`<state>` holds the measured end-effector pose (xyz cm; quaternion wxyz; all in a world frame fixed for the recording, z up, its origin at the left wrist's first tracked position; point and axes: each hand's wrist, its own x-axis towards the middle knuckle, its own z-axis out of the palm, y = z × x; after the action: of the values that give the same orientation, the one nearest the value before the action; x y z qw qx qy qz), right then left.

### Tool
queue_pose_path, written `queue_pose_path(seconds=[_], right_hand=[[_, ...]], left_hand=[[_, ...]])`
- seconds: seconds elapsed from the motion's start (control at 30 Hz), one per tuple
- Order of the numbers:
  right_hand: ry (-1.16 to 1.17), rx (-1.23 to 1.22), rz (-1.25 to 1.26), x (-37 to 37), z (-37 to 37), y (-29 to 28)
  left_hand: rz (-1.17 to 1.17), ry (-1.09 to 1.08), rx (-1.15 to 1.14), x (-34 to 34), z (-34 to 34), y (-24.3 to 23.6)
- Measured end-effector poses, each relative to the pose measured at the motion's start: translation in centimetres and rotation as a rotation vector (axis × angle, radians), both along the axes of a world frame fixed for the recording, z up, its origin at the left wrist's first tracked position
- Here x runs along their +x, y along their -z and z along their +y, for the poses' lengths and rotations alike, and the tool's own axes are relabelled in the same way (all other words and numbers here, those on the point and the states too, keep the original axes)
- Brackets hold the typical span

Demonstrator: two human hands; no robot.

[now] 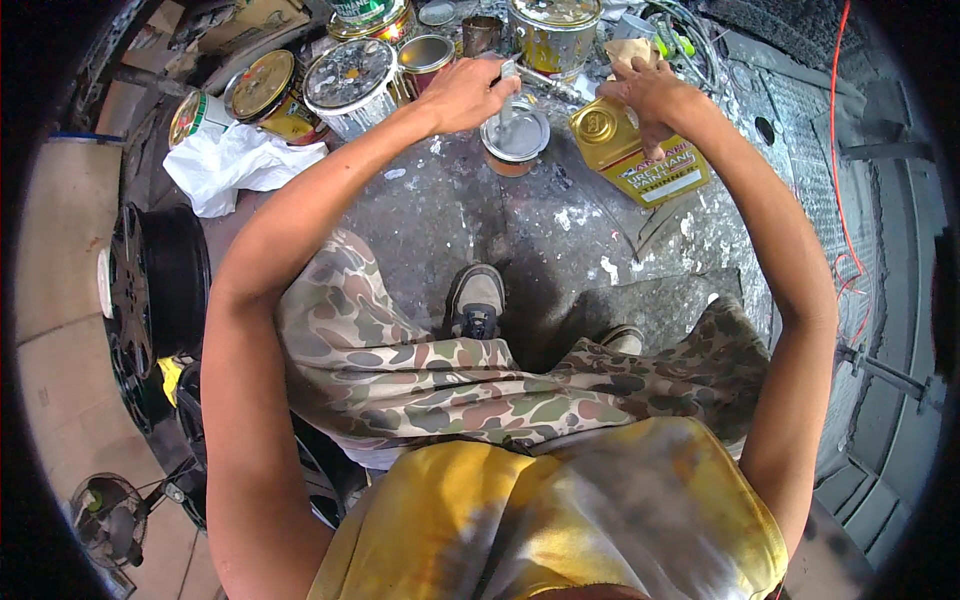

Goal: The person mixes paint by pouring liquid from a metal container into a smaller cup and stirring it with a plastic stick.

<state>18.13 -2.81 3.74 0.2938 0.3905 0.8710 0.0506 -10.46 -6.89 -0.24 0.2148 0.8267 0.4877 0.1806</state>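
My left hand point(472, 95) pinches the top of a pale grey flat stick point(510, 88), whose lower end reaches into a small open can point(515, 150) with grey contents. To its right, my right hand point(645, 100) is closed over the top of a yellow rectangular tin point(625, 170) with a round cap; the tin looks slightly tilted. A crumpled tan paper point(625, 52) shows just behind those fingers, and whether they touch it I cannot tell.
Paint-stained cans point(340, 85) and tins crowd the back. A white crumpled bag point(225, 160) and black wheels point(155, 290) lie left, with a small fan point(110, 520) beyond. An orange cord point(848, 240) runs along the right. My shoes stand on the stained floor point(560, 240).
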Motion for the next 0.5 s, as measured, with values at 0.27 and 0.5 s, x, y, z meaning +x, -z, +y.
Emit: queue_pose_path(seconds=[0.27, 0.5], right_hand=[[-0.034, 0.010, 0.053, 1.3, 0.6, 1.1], [-0.010, 0.017, 0.053, 1.5, 0.7, 1.6]], left_hand=[[0.165, -0.004, 0.171, 1.0, -0.5, -0.3], [-0.098, -0.004, -0.078, 2.0, -0.9, -0.1]])
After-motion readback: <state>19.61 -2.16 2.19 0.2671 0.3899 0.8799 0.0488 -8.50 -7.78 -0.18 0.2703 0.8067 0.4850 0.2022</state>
